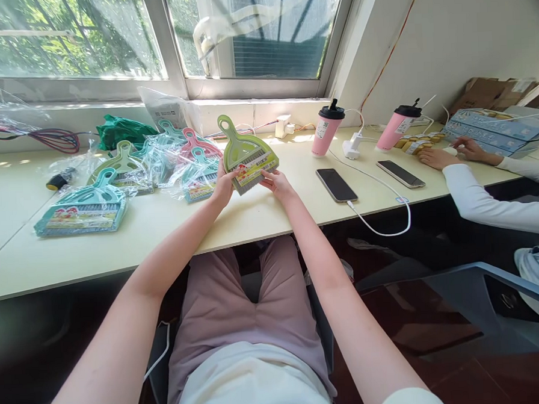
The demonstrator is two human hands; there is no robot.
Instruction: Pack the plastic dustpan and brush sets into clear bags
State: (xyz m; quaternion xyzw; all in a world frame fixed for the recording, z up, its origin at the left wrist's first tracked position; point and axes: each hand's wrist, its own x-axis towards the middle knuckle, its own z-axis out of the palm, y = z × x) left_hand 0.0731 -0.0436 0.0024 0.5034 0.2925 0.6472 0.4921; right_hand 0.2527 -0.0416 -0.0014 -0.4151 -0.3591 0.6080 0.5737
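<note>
Between my hands, a green dustpan and brush set [245, 150] with a printed label is held up over the table, its looped handle pointing up. My left hand [224, 185] grips its left lower side. At its right lower corner, the fingers of my right hand [276, 182] pinch the edge. Left of my hands lie similar sets in clear plastic: a teal set [84, 211], an olive green set [125, 167], a pink set [194, 139] and another teal one [200, 178].
A pink cup [326, 129] and a phone [336, 184] with a white cable are to the right. Beyond lie a second cup [396, 129] and phone [400, 174]. A co-worker's hands [436, 156] rest by blue boxes [487, 130]. Behind are a green bag [121, 132] and the window.
</note>
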